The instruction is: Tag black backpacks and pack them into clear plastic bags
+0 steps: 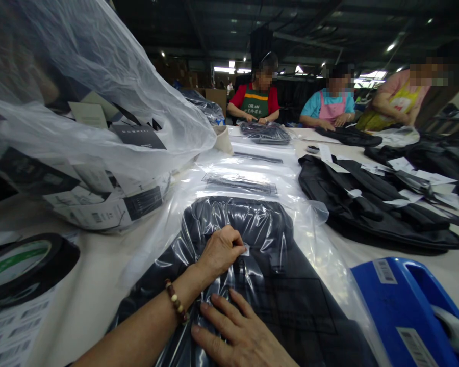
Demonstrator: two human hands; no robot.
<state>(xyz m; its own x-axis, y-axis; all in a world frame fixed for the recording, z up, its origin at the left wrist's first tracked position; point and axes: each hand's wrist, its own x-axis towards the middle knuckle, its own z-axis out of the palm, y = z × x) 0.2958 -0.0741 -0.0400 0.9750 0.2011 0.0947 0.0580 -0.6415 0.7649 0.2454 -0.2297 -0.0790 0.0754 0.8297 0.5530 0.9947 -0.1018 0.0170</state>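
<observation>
A dark folded garment inside a clear plastic bag [252, 224] lies on the table in front of me. My left hand [220, 252], with a bead bracelet at the wrist, rests on top of the bag with its fingers curled. They pinch a small white sticker [246, 250] against the plastic. My right hand [237, 331] lies flat on the near part of the bag, fingers stretched out and pointing left, holding nothing.
A large clear sack of hang tags [99, 137] fills the left. Tape rolls [23, 265] lie at the near left and a blue plastic object with barcodes [401, 300] at the near right. Dark garments [375, 204] are piled on the right, with empty clear bags [245, 178] ahead. Three people work at the far side.
</observation>
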